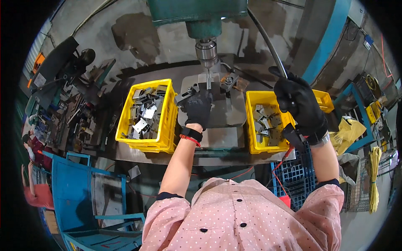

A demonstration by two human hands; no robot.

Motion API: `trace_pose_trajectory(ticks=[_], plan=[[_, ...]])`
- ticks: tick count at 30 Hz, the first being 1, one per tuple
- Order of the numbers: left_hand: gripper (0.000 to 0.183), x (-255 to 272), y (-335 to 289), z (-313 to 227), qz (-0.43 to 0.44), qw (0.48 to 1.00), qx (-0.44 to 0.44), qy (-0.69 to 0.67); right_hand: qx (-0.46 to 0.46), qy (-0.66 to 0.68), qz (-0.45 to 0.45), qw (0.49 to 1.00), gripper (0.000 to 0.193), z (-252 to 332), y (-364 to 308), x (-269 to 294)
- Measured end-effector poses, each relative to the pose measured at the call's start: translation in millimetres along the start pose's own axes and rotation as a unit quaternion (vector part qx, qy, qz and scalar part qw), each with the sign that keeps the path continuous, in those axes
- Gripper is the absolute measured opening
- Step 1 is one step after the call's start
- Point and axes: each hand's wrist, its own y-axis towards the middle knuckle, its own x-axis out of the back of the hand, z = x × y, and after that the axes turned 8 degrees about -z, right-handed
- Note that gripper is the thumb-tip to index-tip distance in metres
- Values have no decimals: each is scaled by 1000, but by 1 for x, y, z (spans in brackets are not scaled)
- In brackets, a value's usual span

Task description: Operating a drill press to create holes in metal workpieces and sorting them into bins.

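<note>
I am standing at a bench (138, 155), where a green drill press (197, 10) is looming over the middle. Two yellow bins are flanking it: the left bin (169, 121) is holding a high heap of metal pieces (148, 112), and the right bin (251, 125) is holding a lower-lying lot of similar ones. Between them a steel plate (234, 113) is carrying bolted clamps (229, 82). My gloved right hand (298, 100) is gripping the lever (268, 39) near its end. My gloved left hand (198, 109) is reaching over the plate below the chuck (206, 51); whether it is pinching a piece I cannot tell, as the glove is hiding that spot. The bit (208, 77) is pointing down just beside its fingers. I am judging the work to be partway: pieces are lying in both bins, but nothing is showing me clearly which lot is done and which is waiting.
</note>
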Motion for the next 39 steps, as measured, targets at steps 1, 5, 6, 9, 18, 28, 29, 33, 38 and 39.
trace_pose_trajectory(ticks=[1,5,6,9,18,28,29,33,38,39], plan=[[17,-3,-3,3,-21,1000,-8,-22,-54,46,-13,997,16,6,-1,-4],[16,-18,4,33,80,986,-2,-144,-29,4,-24,999,17,18,1,-5],[17,-16,10,32,131,976,29,-171,-11,-15,-29,999,17,17,0,-5],[17,-5,21,24,194,966,22,-170,4,-6,-50,999,19,8,-4,-6],[17,1,6,12,36,996,-17,-80,-20,20,-27,999,30,8,-1,-7],[19,14,8,-7,20,1000,3,-18,-118,161,-33,979,35,10,-2,-7],[20,8,3,-4,17,1000,-1,17,-91,117,-38,988,30,12,-1,-7],[19,-7,-6,-1,-3,998,6,59,-11,-43,-69,997,15,19,1,-6],[19,4,-1,-2,-13,997,8,-78,-78,59,-41,994,19,14,-1,-6],[20,9,-2,-5,-15,997,10,-74,-76,63,-39,994,20,12,0,-6]])
